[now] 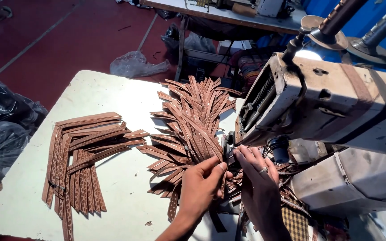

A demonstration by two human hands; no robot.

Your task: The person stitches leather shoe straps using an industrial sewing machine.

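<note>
Our left hand pinches a brown strap running away toward the sewing machine, our right hand gripping it just beside.

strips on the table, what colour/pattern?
Brown strips with a lighter dotted line along them; head view shows it best.

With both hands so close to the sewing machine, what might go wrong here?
1. The right hand and left hand pinch a brown strip right at the sewing machine head, so fingers may get caught.
2. The fanned strip pile beside them may snag or slide off the table.
</note>
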